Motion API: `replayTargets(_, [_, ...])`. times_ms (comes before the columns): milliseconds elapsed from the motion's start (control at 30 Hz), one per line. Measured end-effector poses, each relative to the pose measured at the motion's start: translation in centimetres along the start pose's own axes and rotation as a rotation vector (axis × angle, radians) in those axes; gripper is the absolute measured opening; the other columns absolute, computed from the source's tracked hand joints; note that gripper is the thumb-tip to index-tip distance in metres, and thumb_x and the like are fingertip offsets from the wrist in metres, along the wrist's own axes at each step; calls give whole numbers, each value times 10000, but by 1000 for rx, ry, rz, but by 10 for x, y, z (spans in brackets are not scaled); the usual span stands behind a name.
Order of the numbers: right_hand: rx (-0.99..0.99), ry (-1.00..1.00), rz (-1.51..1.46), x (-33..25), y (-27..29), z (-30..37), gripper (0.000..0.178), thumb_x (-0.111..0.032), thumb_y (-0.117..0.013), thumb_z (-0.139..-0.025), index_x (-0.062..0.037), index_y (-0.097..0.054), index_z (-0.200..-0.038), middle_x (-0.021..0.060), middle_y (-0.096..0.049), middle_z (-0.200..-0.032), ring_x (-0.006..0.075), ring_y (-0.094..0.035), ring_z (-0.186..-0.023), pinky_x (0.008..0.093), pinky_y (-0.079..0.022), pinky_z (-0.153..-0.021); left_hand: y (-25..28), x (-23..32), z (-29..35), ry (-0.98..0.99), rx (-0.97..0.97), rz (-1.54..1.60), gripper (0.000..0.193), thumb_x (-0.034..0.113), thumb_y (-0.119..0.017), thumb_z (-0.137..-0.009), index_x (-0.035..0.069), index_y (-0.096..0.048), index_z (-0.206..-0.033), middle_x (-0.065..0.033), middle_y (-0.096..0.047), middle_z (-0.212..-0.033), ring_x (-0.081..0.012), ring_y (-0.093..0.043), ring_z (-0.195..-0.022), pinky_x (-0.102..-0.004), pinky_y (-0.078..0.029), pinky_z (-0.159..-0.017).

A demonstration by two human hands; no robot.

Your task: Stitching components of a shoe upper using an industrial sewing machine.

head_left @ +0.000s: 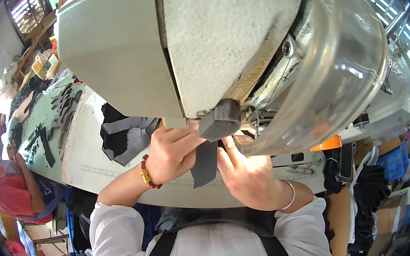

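A narrow grey fabric piece [205, 164] hangs between my hands below the white sewing machine head [224, 34]. My left hand [170, 152] is closed at its left side, fingers curled and tips running in under the machine. From the right, my right hand [248, 173] pinches the fabric's edge, its fingertips close to the needle area. A grey foam block [220, 119] on the machine hides the needle and part of my fingertips. Left of my left hand, a pile of black and grey cut pieces [125, 137] lies on the white table [84, 157].
A clear curved plastic cover [339, 67] bulges out at the machine's right. Beyond it sit an orange part [326, 143] and a blue crate [394, 162]. At far left, another person [15, 190] is beside a green table [34, 140] with scattered dark pieces.
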State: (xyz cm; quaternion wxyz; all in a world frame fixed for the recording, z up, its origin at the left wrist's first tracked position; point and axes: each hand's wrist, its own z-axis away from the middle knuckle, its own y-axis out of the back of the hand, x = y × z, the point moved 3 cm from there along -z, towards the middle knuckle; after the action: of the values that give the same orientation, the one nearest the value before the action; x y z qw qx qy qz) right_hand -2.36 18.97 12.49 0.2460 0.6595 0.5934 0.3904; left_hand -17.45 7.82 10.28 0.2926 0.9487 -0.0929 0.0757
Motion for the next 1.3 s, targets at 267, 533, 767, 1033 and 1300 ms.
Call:
replayTargets(267, [-71, 54, -82, 12, 5, 3, 328, -75, -689, -805, 56, -655, -1103, 237, -708, -1208, 222, -688, -642, 359, -525, -551, -7, 6, 3, -40, -154, -101, 327, -2, -690, -629, 72, -714, -946, -98, -691, -939, -192, -598, -573, -311, -480, -503])
replayTargets(533, [-109, 210, 20, 23, 7, 7, 408, -51, -666, -824, 29, -642, -1224, 134, -718, -963, 241, -710, -842, 326, -544, -746, -7, 16, -3, -175, -167, -295, 237, 87, -680, -666, 55, -676, -901, -101, -669, -936, -210, -705, -885, -282, -524, -532])
replayTargets(767, [-173, 255, 92, 36, -12, 30, 489, -151, -657, -809, -52, -647, -1288, 109, -669, -1123, 269, -689, -917, 395, -593, -869, -8, 16, 0, -129, -57, -220, 224, 92, -684, -689, 55, -680, -909, -105, -672, -948, -194, -702, -863, -276, -513, -519])
replayTargets(1033, [-6, 259, -85, 52, -6, 28, 367, -96, -695, -789, -80, -659, -1154, 92, -656, -1024, 281, -651, -1004, 421, -530, -857, -4, 21, -9, -250, -40, -374, 290, 81, -691, -701, 86, -739, -987, -132, -713, -1010, -186, -688, -812, -239, -445, -481])
replayTargets(1300, [-77, 42, -426, 57, 1, 17, 185, 11, -702, -842, -80, -574, -941, 59, -571, -837, 221, -567, -784, 360, -459, -677, -7, -4, 16, 405, -161, -125, 306, 6, -741, -682, 1, -735, -987, -147, -746, -901, -252, -734, -802, -371, -556, -650])
